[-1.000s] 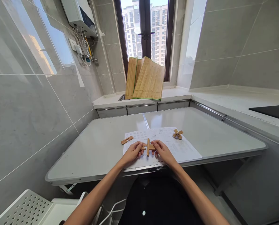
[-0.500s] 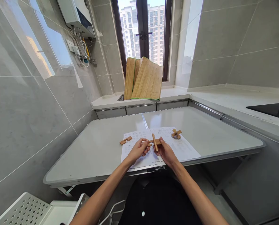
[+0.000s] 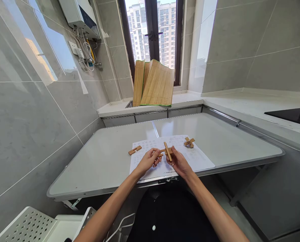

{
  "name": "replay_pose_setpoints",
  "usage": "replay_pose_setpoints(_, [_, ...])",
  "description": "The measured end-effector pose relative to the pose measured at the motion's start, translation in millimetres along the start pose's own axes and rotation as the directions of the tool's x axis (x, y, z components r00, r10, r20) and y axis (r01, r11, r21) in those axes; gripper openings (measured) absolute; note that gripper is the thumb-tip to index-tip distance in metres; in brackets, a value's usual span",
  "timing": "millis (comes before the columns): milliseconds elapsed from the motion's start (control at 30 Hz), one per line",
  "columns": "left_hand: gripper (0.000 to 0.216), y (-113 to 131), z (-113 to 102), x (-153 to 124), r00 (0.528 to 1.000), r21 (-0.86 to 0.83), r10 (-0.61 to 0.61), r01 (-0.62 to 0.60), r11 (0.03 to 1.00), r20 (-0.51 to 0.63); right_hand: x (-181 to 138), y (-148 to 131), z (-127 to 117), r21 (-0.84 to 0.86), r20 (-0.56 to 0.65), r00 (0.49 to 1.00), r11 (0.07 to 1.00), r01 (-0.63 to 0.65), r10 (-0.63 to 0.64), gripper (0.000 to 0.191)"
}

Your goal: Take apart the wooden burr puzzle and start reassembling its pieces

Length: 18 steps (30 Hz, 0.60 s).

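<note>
You hold a small wooden cross piece (image 3: 166,152) between your two hands, just above the printed sheet (image 3: 195,158) that lies on the near part of the table (image 3: 102,161), close to its near edge. Your left hand (image 3: 148,160) has the fingers curled narrow, and the fingertips (image 3: 157,154) pinch the left end of the lower bar of the cross piece. Your right hand (image 3: 179,162) is also closed around the piece from the right side: the thumb and the first fingers grip it near the place where the two bars cross, and the upper bar stands tilted between both hands. How the other fingers of the right hand lie under the wood, I cannot tell. A loose notched bar (image 3: 135,150) lies flat on the table, touching the far left corner of the printed sheet, a little apart from your left hand. A second assembled cross (image 3: 189,142) rests on the far part of the sheet, near its far right corner, apart from your right hand. At the far edge of the table, on the ledge under the window, folded bamboo mats (image 3: 155,83) stand upright and lean against the window frame.
</note>
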<state>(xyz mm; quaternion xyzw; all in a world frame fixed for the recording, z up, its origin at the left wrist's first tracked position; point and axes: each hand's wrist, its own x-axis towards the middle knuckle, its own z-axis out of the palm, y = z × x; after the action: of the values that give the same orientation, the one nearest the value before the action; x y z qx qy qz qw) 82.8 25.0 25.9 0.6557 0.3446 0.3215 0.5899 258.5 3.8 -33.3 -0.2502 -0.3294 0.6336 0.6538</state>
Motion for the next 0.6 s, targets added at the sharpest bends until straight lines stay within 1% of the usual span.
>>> replay_pose_setpoints(167, [0.049,-5.0,-1.3,2.1,1.0,-0.023,0.005,-0.005,1.0,0.014,1.9,0.7,-1.9,0.036,-0.04,0.999,0.999,0.033,-0.032,0.043])
replay_pose_setpoints(300, [0.048,-9.9,-4.4,2.8,1.0,-0.033,0.003,-0.002,0.999,0.029,0.6,-0.7,-1.7,0.011,-0.004,1.0,1.0,0.002,-0.002,0.046])
replay_pose_setpoints(500, [0.048,-15.5,-8.0,1.2,0.997,-0.021,0.011,-0.009,1.0,0.077,-2.8,-3.6,-3.1,-0.001,0.056,0.995,0.996,-0.087,0.087,0.046])
replay_pose_setpoints(600, [0.049,-14.8,-7.0,0.3,0.997,-0.038,-0.008,0.011,0.999,0.082,-3.7,-4.1,-4.1,-0.023,0.062,0.993,0.995,-0.095,0.096,0.049])
